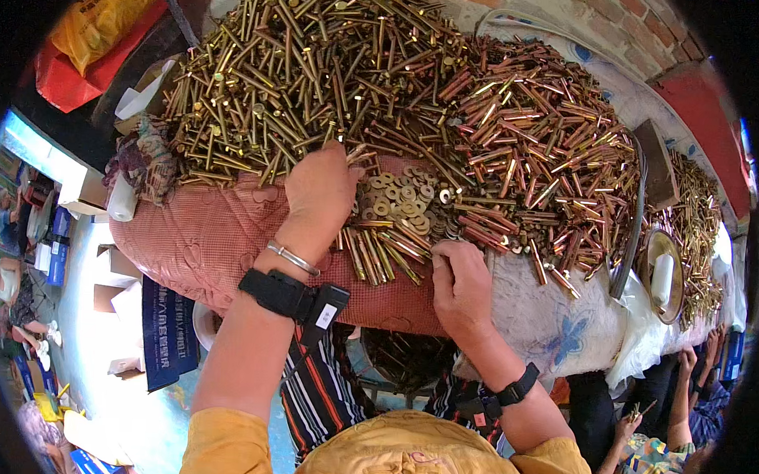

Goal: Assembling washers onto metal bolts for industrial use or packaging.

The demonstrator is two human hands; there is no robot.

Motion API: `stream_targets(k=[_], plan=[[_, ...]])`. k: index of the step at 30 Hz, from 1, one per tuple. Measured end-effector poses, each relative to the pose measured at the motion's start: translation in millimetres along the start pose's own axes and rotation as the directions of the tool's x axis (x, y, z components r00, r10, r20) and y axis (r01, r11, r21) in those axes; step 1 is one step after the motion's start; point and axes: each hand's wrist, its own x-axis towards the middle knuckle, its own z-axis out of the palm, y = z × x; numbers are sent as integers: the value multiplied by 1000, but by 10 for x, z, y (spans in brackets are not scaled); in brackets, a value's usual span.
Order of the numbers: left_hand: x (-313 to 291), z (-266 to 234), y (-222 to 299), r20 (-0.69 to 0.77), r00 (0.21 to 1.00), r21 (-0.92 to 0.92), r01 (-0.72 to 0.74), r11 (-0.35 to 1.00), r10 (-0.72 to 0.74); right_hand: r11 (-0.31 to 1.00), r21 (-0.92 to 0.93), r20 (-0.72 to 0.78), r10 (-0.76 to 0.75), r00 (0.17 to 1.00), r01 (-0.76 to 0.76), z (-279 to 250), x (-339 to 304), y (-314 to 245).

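My left hand reaches to the near edge of a heap of long brass-coloured bolts. Its fingers are closed together, and what they pinch is hidden. My right hand is held low over the cloth edge, fingers curled inward; whatever is in them does not show. Between the hands lies a small pile of flat round washers. Just below the washers, a row of bolt-like metal rods lies side by side. Copper-toned metal rods or sleeves form a second heap at the right.
A reddish quilted cloth and a pale flowered cloth cover the work surface. A round metal-rimmed dish stands at the right, beside clear plastic. A dark container sits below the edge. Other people work at right and far left.
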Motion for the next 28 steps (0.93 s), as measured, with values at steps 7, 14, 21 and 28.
stream_targets(k=[7,14,21,28], plan=[[129,-17,20,116,990,75,74,994,-82,1000,9,-2,-18,1000,18,-7,5,5],[106,-89,-197,128,987,-145,118,982,-99,999,23,-24,-37,999,37,2,-5,15],[-316,-264,-382,182,971,-574,231,786,-153,997,51,-79,-55,995,59,-25,-11,7],[-1064,-485,-308,544,829,-719,540,437,-129,985,66,-15,-161,987,162,-82,-74,-379]])
